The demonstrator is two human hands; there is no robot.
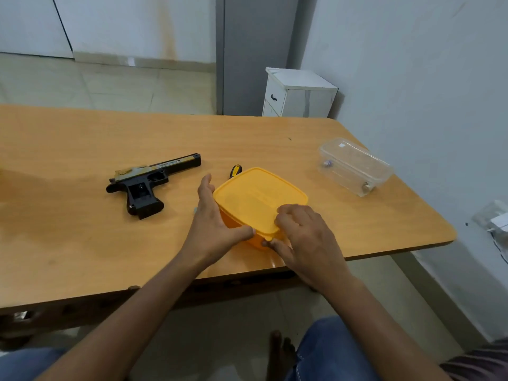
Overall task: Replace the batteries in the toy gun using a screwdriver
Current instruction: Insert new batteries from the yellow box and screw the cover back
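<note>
From the head camera, a yellow box (258, 202) with its lid on sits on the table (82, 243). The left hand (213, 224) holds the box's left side, thumb along the near rim. The right hand (305, 235) has a curled grip on the near right corner of the lid. The toy gun (149, 185) lies flat, well left of the box. A screwdriver (235, 171) handle shows just behind the box. A clear tub (354, 166) stands far right of it.

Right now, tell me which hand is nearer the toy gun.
Left. The left hand grips the yellow box's near-left side, just right of the toy gun. The right hand pinches the lid's front corner, farther away.
</note>
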